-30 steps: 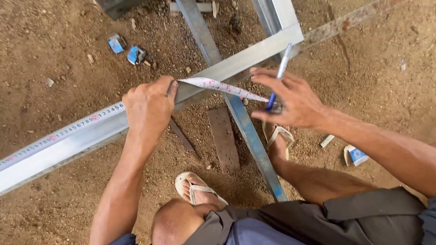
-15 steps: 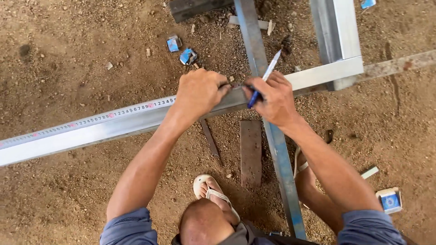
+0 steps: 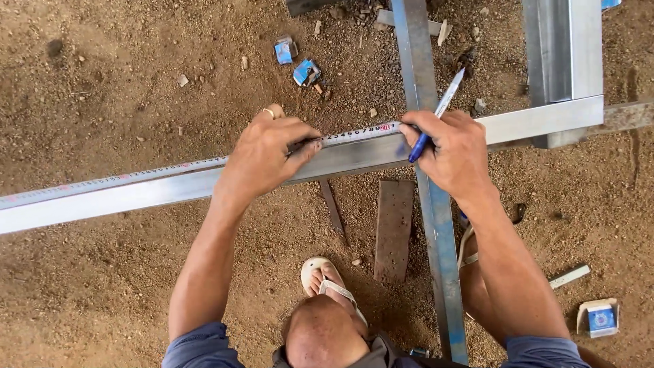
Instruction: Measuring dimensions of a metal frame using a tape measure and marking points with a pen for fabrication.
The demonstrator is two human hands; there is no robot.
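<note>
My left hand (image 3: 269, 153) presses the tape measure (image 3: 170, 168) flat along the long steel tube (image 3: 122, 197), which runs from nine to three o'clock. My right hand (image 3: 453, 153) pinches a blue marker (image 3: 436, 116), tip at the tube; no mark shows yet.

Bare brown dirt ground (image 3: 122, 293) strewn with pebbles, small blue boxes (image 3: 306, 71) and a flat plank (image 3: 394, 228), under daylight.
</note>
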